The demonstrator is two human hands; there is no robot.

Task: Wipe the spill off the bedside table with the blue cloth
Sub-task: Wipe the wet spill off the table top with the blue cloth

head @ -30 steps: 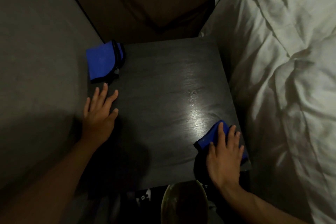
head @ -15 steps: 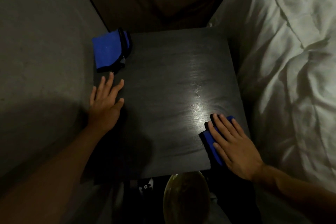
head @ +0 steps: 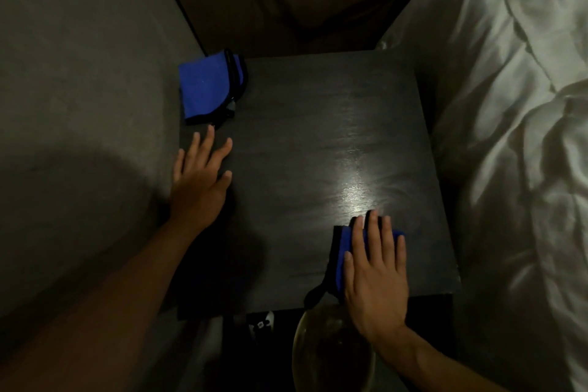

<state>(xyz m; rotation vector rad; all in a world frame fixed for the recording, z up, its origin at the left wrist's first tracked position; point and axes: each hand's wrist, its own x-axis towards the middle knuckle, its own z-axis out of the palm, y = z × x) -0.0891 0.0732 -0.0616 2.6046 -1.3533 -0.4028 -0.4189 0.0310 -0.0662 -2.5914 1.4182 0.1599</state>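
Bed, rumpled white linen, well right of the right-hand fingers. It crowds that side, so the wiping arm probably has to come in over the near edge.

Dark surface carries everything.

Left hand: fingers straight and spread, flat at the left edge, holding nothing. Likely a brace.

Right hand: fingers straight, pressing the blue cloth down by the near-right corner, as a pad for pushing.

Spare folded cloth lies just beyond the left fingertips, untouched.

Hard to read:
- Most of the blue cloth is under the palm.
- The sheen just beyond the right fingertips could be wet or lamp glare; cannot tell.
- The round glossy object beneath the wrist is cut off, dim and unidentified.
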